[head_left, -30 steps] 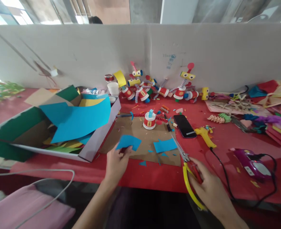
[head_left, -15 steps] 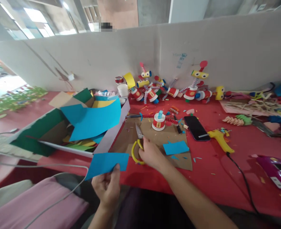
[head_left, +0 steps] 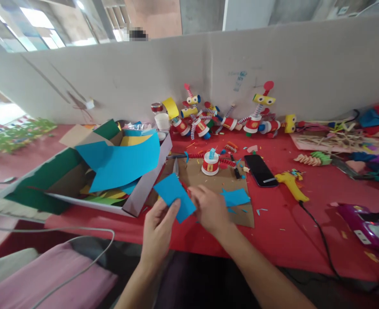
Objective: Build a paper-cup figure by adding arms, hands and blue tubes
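Note:
My left hand (head_left: pixel 160 227) pinches a blue paper rectangle (head_left: pixel 178 195) between thumb and fingers, tilted above the table's front. Close by the paper's right edge is my right hand (head_left: pixel 210 210), its fingers bent and blurred; whether they grip anything I cannot tell. Behind the paper lie the scissors, with a blade (head_left: pixel 175 167) showing and most of the yellow handles hidden. A small red piece shows between the paper and my right fingertips. Farther back on the cardboard (head_left: pixel 189 169) stands a red-and-white paper cup (head_left: pixel 210 164) with folded red paper strips at its sides.
A box (head_left: pixel 134 204) of coloured paper sits left. Blue offcuts (head_left: pixel 236 198) lie on the cardboard's right side. Further right are a phone (head_left: pixel 260 171), a yellow glue gun (head_left: pixel 293 187) with a cord, and a purple device (head_left: pixel 369 227). Several paper-cup figures (head_left: pixel 200 124) line the wall.
My left hand has moved right and up, turning the blue paper. My right hand has let go of the scissors and come to the paper's edge.

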Demonstrator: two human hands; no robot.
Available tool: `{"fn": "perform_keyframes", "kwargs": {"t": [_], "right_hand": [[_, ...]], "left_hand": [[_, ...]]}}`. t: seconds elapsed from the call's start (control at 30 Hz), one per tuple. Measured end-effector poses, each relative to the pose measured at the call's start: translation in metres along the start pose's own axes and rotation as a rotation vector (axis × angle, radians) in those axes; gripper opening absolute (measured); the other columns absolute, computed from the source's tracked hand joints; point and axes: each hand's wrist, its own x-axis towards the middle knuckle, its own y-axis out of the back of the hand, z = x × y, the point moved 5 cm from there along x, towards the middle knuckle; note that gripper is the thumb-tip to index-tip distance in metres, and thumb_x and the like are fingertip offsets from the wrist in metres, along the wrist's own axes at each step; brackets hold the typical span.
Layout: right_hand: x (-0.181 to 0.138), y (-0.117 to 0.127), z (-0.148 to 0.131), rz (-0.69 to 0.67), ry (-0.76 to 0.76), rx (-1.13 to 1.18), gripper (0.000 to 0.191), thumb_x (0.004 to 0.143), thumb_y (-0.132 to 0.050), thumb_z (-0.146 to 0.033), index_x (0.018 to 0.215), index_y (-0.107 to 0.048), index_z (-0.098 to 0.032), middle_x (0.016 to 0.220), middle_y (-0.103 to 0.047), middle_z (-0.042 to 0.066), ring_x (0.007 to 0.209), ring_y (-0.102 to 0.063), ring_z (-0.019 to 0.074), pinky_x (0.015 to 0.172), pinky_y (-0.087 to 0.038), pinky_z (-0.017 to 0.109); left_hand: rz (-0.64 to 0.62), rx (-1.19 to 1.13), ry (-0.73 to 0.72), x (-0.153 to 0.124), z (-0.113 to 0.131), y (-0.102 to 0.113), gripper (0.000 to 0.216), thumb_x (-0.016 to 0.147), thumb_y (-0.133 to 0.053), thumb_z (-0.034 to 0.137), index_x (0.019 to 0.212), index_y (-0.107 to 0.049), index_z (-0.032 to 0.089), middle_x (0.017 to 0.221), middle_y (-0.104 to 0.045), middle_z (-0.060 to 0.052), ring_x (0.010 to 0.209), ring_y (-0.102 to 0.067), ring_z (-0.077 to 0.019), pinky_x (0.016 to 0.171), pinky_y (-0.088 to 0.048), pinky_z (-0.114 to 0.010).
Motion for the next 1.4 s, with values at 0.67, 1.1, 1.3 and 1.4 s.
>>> {"fn": "perform_keyframes", "kwargs": {"t": [0.67, 1.1, 1.3, 1.4], "right_hand": [[-0.05, 0.05, 0.164, 0.499, -0.331, 0.1, 0.032, 0.089, -0.045, -0.032, 0.103, -0.07, -0.018, 0.101, -0.071, 0.013, 0.094, -0.065, 0.0259, 0.084, -0.05, 0.038], [-0.08, 0.075, 0.16, 0.833, -0.314, -0.174, 0.028, 0.09, -0.045, -0.03, 0.1, -0.068, -0.018, 0.099, -0.063, 0.014, 0.1, -0.059, 0.0263, 0.095, -0.045, 0.044], [-0.099, 0.089, 0.227, 0.461, -0.839, -0.444, 0.05, 0.078, -0.052, -0.029, 0.122, -0.059, -0.006, 0.114, -0.062, 0.027, 0.108, -0.056, 0.042, 0.088, -0.042, 0.055], [-0.094, 0.087, 0.245, 0.313, -0.909, -0.394, 0.052, 0.078, -0.053, -0.028, 0.123, -0.057, -0.004, 0.112, -0.062, 0.029, 0.106, -0.058, 0.0436, 0.084, -0.043, 0.054]], "left_hand": [[-0.626, -0.056, 0.326, 0.089, -0.057, -0.112, 0.036, 0.071, -0.075, 0.047, 0.079, -0.07, 0.012, 0.073, -0.068, -0.003, 0.064, -0.058, -0.0125, 0.065, -0.045, -0.026], [-0.69, 0.071, 0.403, 0.096, -0.061, -0.109, 0.025, 0.062, -0.079, 0.032, 0.069, -0.064, 0.013, 0.063, -0.062, 0.001, 0.054, -0.052, -0.0088, 0.057, -0.043, -0.024], [-0.759, 0.15, 0.406, 0.095, -0.05, -0.108, 0.028, 0.06, -0.078, 0.023, 0.084, -0.066, 0.014, 0.067, -0.064, 0.001, 0.055, -0.057, -0.0102, 0.055, -0.046, -0.024], [-0.831, 0.259, 0.405, 0.096, -0.045, -0.104, 0.019, 0.065, -0.074, 0.022, 0.081, -0.069, 0.014, 0.065, -0.067, -0.001, 0.054, -0.058, -0.01, 0.051, -0.041, -0.021]]}}
